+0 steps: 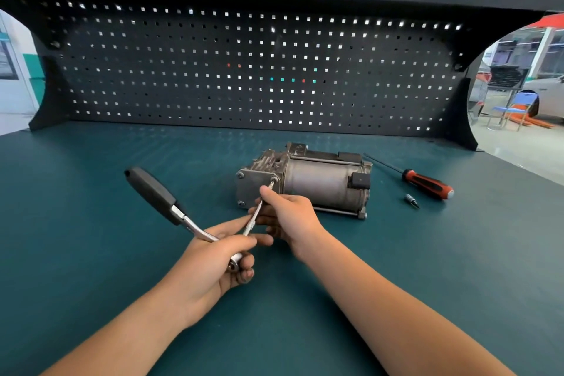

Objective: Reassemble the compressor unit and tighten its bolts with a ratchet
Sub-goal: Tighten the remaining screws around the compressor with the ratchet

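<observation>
1. A dark green table (91, 268) is seen from above, backed by a black pegboard (244, 70)
2. The compressor unit (317, 185) is laid on its side at the middle of the table, its long axis running left to right; its square end plate is turned leftward, toward the hands
3. A ratchet (158, 195) is held just in front of that plate, its black handle raised up and to the left; its head is gripped in the curled fingers of the left hand (210, 268)
4. The right hand (290, 217), the nearer one to the unit, is pinched on a thin extension bar (251, 225) close to its tip
5. The bar's long axis runs from the ratchet head up and to the right, and its tip appears to be seated on the bolt (273, 179) at the plate's upper right corner; the coming turn is judged to depend on bar and bolt being in line
6. A red-and-black screwdriver (427, 183) and a small loose bit (412, 201) are seen lying right of the unit, well apart from both hands
</observation>
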`<state>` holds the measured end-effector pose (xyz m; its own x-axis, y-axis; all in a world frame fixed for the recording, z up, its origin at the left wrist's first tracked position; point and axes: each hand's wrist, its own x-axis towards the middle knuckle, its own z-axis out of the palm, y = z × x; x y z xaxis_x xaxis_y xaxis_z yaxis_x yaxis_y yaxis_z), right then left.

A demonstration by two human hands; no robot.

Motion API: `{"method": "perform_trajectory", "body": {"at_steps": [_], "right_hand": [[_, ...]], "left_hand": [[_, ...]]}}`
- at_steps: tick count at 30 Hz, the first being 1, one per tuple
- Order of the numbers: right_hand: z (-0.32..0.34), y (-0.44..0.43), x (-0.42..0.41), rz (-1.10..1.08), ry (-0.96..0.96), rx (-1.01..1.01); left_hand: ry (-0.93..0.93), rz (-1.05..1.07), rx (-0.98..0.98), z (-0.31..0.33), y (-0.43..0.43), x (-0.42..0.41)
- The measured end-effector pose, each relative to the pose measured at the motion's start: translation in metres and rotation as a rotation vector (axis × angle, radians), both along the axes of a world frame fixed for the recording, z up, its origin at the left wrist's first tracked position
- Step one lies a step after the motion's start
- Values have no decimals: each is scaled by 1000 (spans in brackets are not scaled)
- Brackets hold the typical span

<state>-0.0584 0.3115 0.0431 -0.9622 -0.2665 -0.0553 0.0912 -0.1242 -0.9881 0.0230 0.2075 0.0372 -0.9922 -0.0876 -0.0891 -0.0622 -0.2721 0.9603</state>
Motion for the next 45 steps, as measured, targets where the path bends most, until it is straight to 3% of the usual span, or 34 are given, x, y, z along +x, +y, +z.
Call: {"method": "perform_trajectory", "body": {"at_steps": [11,14,17,19,20,21,25,27,29,30,32,34,38,40,41,42,43,45], "right_hand": [[3,2,0,-24,43,60],[2,2,-2,-44,45,58],[2,1,-4,-67,45,41],[2,2,-6,-82,48,38],[1,2,-7,-88,49,43],[1,1,-7,-89,47,52],[3,-2,-9,-68,19,83],[3,-1,-9,-60,28,113],[2,1,-8,-52,49,127],[2,1,-9,-45,56,130],[1,2,-12,-32,62,125],[1,2,-14,-37,45,97],[3,2,-16,-29,-37,-2],[4,3,-17,-14,-49,-29],[4,3,-17,0,-49,-26],[4,3,-17,19,-53,-18],[5,4,-16,42,-60,-11],[5,4,-15,75,-68,2]], "left_hand": [[-49,7,55,2,3,1],[-115,17,210,4,4,-1],[-180,-42,487,10,9,-2],[-157,-79,487,17,14,-1],[-126,-75,368,19,14,-2],[-77,-67,120,21,13,-3],[128,-56,-1456,20,2,-10],[208,35,-1845,15,8,-9],[244,15,-2025,13,13,-10],[264,11,-2008,9,10,-13],[227,41,-1724,6,4,-16],[196,-54,-1116,8,4,-10],[-79,-78,322,17,10,-5],[-145,-91,654,21,11,-5],[-162,-85,646,23,12,-5],[-165,-58,518,25,12,-5],[-141,-18,283,25,10,-6],[-16,19,-506,23,6,-7]]}}
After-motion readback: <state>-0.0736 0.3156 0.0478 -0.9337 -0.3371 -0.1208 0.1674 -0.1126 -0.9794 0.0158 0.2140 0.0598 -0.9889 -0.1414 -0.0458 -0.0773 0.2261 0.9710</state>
